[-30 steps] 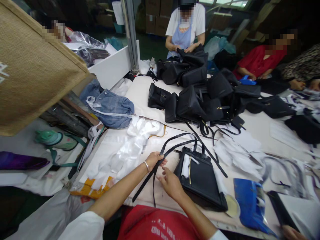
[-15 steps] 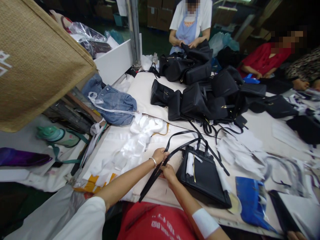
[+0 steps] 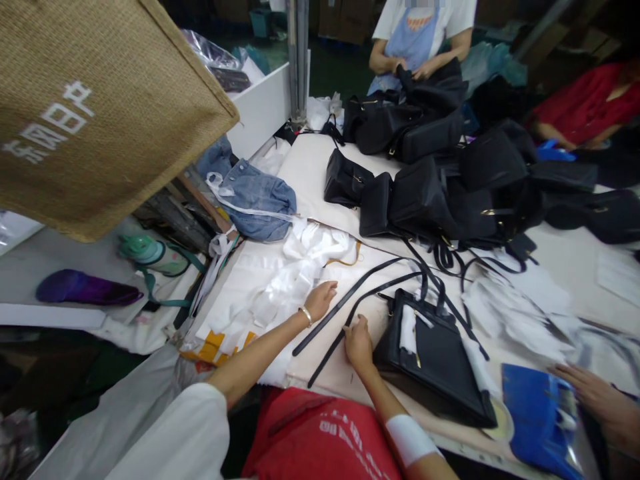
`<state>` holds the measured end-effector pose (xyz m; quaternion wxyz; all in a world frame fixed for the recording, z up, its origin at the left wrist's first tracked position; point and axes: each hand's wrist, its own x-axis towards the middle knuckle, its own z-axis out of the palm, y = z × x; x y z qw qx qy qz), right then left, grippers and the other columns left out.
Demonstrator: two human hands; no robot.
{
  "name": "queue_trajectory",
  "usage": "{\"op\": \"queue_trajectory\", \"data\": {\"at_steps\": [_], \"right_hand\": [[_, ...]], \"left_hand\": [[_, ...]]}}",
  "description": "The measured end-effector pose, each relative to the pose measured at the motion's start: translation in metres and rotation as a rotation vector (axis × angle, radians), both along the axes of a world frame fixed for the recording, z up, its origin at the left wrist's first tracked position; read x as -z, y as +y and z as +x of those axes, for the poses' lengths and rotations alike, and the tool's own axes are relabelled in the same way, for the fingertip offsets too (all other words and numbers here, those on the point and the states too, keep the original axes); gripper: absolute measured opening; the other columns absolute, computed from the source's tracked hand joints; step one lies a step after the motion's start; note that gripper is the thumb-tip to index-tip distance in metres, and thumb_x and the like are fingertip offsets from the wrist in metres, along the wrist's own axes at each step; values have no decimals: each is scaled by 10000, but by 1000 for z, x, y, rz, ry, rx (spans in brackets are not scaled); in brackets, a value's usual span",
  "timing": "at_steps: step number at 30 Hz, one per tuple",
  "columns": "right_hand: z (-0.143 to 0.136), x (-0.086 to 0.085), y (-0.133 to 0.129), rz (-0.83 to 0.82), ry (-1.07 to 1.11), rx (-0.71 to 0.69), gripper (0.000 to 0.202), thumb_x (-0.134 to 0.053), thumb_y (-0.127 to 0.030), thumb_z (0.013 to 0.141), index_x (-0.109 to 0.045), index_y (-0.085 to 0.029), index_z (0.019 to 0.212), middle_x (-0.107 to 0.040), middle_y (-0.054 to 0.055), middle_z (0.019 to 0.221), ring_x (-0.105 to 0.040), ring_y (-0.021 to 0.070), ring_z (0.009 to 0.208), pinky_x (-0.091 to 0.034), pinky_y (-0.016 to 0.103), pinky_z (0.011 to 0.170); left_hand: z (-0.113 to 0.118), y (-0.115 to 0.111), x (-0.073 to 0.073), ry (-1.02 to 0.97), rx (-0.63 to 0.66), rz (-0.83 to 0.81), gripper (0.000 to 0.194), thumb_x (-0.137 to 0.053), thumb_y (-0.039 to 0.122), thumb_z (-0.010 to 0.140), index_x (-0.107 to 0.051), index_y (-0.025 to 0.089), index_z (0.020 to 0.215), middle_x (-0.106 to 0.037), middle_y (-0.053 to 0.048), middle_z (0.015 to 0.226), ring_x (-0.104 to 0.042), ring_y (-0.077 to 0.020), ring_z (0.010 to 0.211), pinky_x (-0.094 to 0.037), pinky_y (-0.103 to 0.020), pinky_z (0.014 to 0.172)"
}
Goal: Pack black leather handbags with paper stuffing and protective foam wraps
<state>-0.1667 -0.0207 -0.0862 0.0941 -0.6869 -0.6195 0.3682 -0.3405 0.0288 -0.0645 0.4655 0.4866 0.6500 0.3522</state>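
Observation:
A black leather-look handbag (image 3: 435, 353) lies on the table with its two carry handles upright. Paper wrap covers part of its front zip. Its two long straps (image 3: 367, 272) stretch out to the left across the table. Just left of the straps is my left hand (image 3: 321, 301), empty, fingers extended, over white film. My right hand (image 3: 358, 341) rests beside the lower strap, between it and the bag; its fingers are loosely bent and apart, with the thumb side close to or touching the strap.
Several black bags (image 3: 420, 203) are heaped behind. White glossy wrapping (image 3: 295, 273) and a denim bag (image 3: 260, 200) lie at left. A blue bag (image 3: 535, 413) sits at right, near another person's hand (image 3: 580, 383). A burlap panel (image 3: 125, 120) overhangs upper left; a co-worker (image 3: 420, 40) stands opposite.
My hands have let go of the straps and moved apart; the straps now lie spread on the table. Another person's hand has come in by the blue bag. The view has shifted left.

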Motion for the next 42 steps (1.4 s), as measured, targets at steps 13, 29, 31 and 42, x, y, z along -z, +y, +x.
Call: {"op": "queue_trajectory", "data": {"at_steps": [13,29,31,42], "right_hand": [[-28,-27,-59,-33,-138,-767,211,-465,-365,881,-564,-179,882,-671,55,841,-610,179,800,-369,242,657],[124,-36,-84,-53,100,-403,216,-520,-372,843,-606,-183,783,-664,1,729,-589,137,699,-353,204,610],[179,-42,-93,19,91,-106,361,-424,-472,873,-578,-189,709,-630,-1,658,-566,142,637,-360,216,590],[359,-14,-100,-123,-230,1036,539,-456,-657,720,-648,-164,822,-676,203,792,-638,348,754,-452,404,600]], "left_hand": [[-71,-194,15,841,-159,-305,212,-545,242,810,-527,167,1007,-576,-82,994,-532,-226,1005,-394,-337,863],[-60,-177,23,1048,153,-120,339,-411,313,825,-542,123,1074,-572,-143,1058,-526,-280,1023,-381,-388,922],[-71,-171,37,1055,209,-125,375,-390,365,812,-537,134,1069,-580,-143,1049,-525,-293,1025,-381,-397,920],[-79,-149,31,876,201,-244,304,-501,373,697,-551,171,918,-624,-107,981,-556,-294,1004,-385,-402,911]]}}
